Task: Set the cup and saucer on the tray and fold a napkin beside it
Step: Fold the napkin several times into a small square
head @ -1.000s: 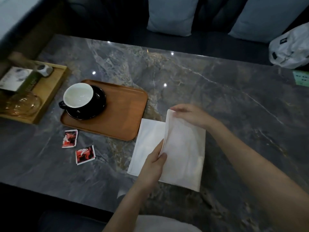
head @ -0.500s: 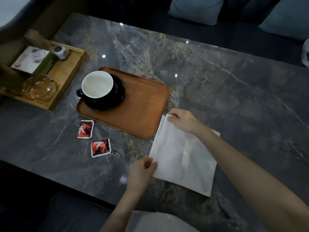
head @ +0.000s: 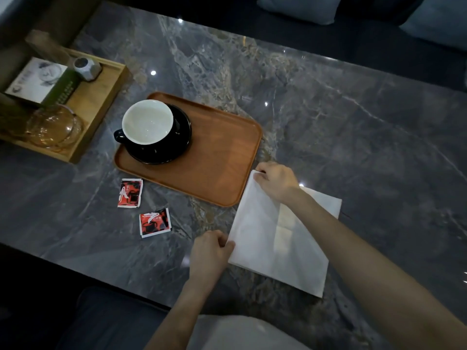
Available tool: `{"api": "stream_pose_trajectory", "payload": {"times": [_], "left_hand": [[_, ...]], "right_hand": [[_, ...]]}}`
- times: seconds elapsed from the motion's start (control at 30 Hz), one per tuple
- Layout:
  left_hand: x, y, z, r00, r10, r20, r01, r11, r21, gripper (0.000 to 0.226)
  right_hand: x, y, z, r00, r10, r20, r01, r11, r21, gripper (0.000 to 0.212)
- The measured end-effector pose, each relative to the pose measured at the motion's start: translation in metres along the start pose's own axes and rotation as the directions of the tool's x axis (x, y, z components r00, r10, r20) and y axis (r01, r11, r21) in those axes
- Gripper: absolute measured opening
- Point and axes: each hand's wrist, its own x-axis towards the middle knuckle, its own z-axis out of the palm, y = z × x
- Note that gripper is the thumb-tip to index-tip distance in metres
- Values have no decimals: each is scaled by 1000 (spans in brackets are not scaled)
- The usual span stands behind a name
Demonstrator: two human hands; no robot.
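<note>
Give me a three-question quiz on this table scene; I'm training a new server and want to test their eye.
1. True or false: the cup stands on the saucer on the brown tray.
2. How many red packets lie on the table?
3. What does the right hand pinch: (a) the tray, (b) the napkin, (c) a packet?

Key: 1 true; 2 two; 3 b.

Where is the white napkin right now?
Head view: the white paper napkin lies on the grey marble table, right of the brown wooden tray.
</note>
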Motion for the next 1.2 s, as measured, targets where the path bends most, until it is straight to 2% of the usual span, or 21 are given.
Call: {"api": "stream_pose_trajectory", "payload": {"times": [0.1,0.17,0.23,0.27,0.33,0.4,0.43,0.5,0.53,0.6,0.67,0.73,0.8,0.93,1.07,1.13,1.2], "left_hand": [[1,3,0,1000,2,23,-5,993,114,22],[-1,10,0,998,63,-26,-53,953,299,15],[-1,16,7,961,268,-66,-222,894,390,24],[1,19,12,913,401,-78,-340,852,397,26],[11,27,27,802,595,-47,-525,741,419,29],[27,35,42,762,647,24,-593,682,428,41],[36,39,47,756,652,54,-606,667,434,48],[52,43,56,768,631,108,-596,644,480,58],[57,43,58,784,609,123,-577,641,506,60],[62,42,61,813,567,136,-538,641,547,61],[61,42,62,812,568,134,-531,626,571,61],[60,42,64,800,589,111,-533,614,582,60],[60,41,64,796,600,83,-524,613,591,58],[60,41,66,805,588,75,-510,623,593,59],[58,43,65,809,584,62,-494,619,610,59],[57,44,65,816,575,65,-488,623,612,59],[59,43,66,816,572,81,-491,613,619,59]], "right_hand": [[-1,-1,5,999,26,-40,-24,999,28,25],[-7,-2,12,984,-5,-179,17,998,65,21],[-19,-3,20,923,-48,-382,95,990,104,17],[-27,-3,24,877,-35,-479,124,980,154,14],[-45,-5,27,816,105,-568,129,925,357,16],[-61,-8,30,829,269,-490,72,819,570,24],[-66,-9,33,851,304,-428,39,777,629,28],[-74,-9,42,905,277,-324,12,743,669,36],[-76,-9,47,927,229,-298,25,755,655,41],[-74,-7,58,950,116,-289,58,846,531,48],[-73,4,68,961,41,-272,34,964,265,55],[-76,23,72,960,44,-276,-36,999,34,57],[-86,47,69,955,98,-278,-125,989,-80,58],[-113,97,56,907,301,-294,-350,928,-129,71],[-121,98,44,846,444,-295,-492,864,-108,78],[-116,73,46,843,404,-355,-452,890,-62,72],[-110,35,59,899,280,-338,-288,957,25,62]]}}
